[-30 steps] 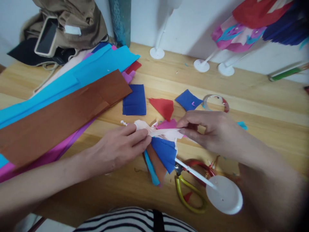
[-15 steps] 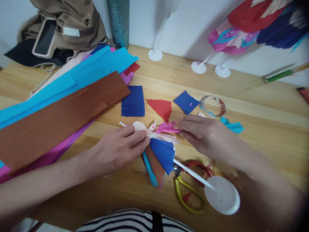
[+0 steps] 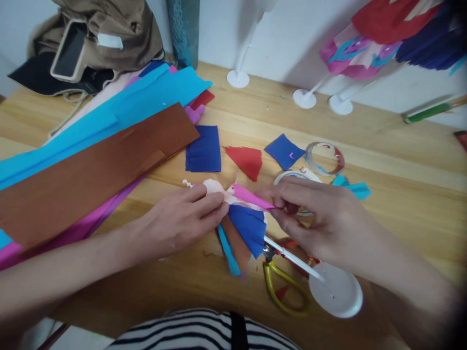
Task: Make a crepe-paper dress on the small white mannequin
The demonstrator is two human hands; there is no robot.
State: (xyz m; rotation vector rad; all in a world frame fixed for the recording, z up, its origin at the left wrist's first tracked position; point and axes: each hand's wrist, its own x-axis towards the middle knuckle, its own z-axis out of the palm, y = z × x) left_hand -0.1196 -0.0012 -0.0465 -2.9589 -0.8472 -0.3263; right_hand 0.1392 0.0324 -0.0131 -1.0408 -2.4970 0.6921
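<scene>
My left hand point(image 3: 189, 214) is closed around the upper part of a small paper doll point(image 3: 213, 186), whose white stick and round stand point(image 3: 335, 290) lie tilted to the right. Blue point(image 3: 249, 226), brown and light-blue crepe strips fan out below those fingers like a skirt. Between the thumb and fingers of my right hand point(image 3: 310, 209) is the end of a pink crepe paper piece point(image 3: 251, 197); its other end meets the doll by my left fingertips. Behind my right hand a white tape roll point(image 3: 297, 176) is partly hidden. Yellow-handled scissors point(image 3: 286, 287) lie under the stick.
Brown point(image 3: 105, 175) and light-blue crepe sheets point(image 3: 73, 133) are stacked at left, before a brown bag point(image 3: 124, 34) and a phone point(image 3: 69, 51). Blue squares point(image 3: 204, 149), a red scrap point(image 3: 246, 162) and a clear tape roll point(image 3: 341, 160) lie ahead. White stands point(image 3: 238, 78) line the wall.
My right hand has turned and drawn the pink piece down and taut to the right, uncovering the white tape roll. My left hand keeps its hold on the doll.
</scene>
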